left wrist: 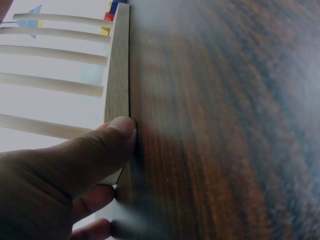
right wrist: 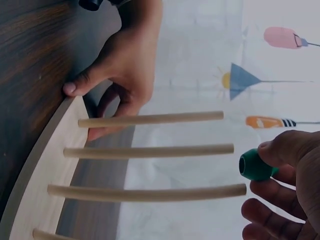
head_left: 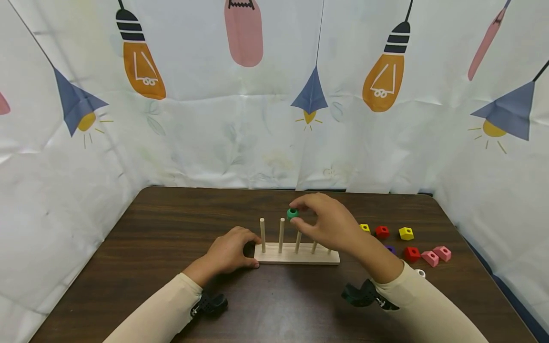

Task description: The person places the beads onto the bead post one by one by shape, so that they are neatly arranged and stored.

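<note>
A pale wooden pegboard (head_left: 274,257) with several upright pegs (head_left: 281,236) stands on the dark table. My left hand (head_left: 231,250) grips its left end, the thumb on the front edge, as the left wrist view also shows. Between thumb and fingertips my right hand (head_left: 328,221) pinches a green bead (head_left: 292,213) with a hole through it. In the right wrist view the green bead (right wrist: 256,165) hovers just past the peg tips, level with the gap between two pegs. The right hand partly covers the pegs at the board's right end.
To the right lie loose beads: red ones (head_left: 412,254), yellow ones (head_left: 406,233), pink ones (head_left: 442,253), a purple one (head_left: 390,248) and a white one (head_left: 421,273), some partly behind the right forearm. A printed white curtain (head_left: 206,143) hangs behind the wooden table (head_left: 171,228).
</note>
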The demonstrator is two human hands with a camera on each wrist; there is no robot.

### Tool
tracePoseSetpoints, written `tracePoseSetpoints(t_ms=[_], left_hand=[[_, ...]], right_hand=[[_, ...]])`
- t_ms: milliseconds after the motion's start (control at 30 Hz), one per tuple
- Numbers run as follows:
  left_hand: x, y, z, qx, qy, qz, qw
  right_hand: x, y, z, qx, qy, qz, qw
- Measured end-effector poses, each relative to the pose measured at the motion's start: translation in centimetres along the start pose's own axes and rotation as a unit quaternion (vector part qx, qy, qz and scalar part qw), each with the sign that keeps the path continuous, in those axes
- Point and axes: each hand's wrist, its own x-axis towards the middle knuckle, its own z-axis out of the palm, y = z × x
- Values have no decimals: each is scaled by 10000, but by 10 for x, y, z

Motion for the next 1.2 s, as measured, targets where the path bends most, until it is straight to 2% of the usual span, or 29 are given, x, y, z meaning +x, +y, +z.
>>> tracePoseSetpoints(t_ms=[733, 967, 1200], left_hand=[[1, -1, 0, -56, 10, 93, 9999], [0, -1, 0, -135, 9, 70, 9999], [0, 0, -2, -119, 14, 59, 9999]], right_hand=[[15, -14, 17, 563, -17, -67, 9984], [18, -19, 23, 722, -151, 65, 9973], [22, -25, 30, 874, -104, 75, 9961]])
